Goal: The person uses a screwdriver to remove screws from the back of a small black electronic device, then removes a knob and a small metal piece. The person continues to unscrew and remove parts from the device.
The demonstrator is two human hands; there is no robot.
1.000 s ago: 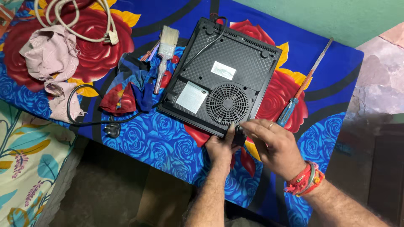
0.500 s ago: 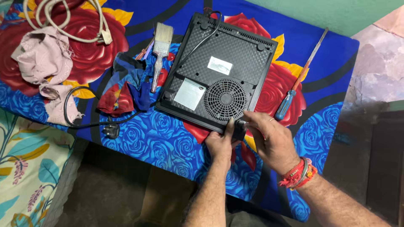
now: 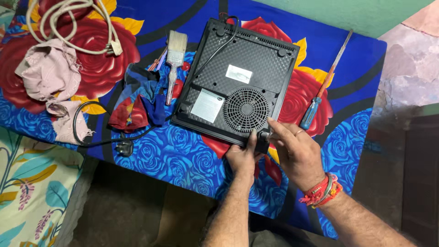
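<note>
At lower centre, both hands — left hand (image 3: 242, 158), right hand (image 3: 297, 153) — pinched a foot at the upturned cooktop's (image 3: 238, 82) near corner. Base cover looked still on — screwdriver (image 3: 320, 93) lay untouched.

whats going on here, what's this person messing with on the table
A person has a black induction cooker lying upside down on a blue flowered tablecloth. Both hands work at its near corner beside the round fan grille: the left hand braces the edge, while the right hand pinches something small there. A screwdriver lies to the right, untouched. A paintbrush, rags and a coiled cord lie to the left.
</note>
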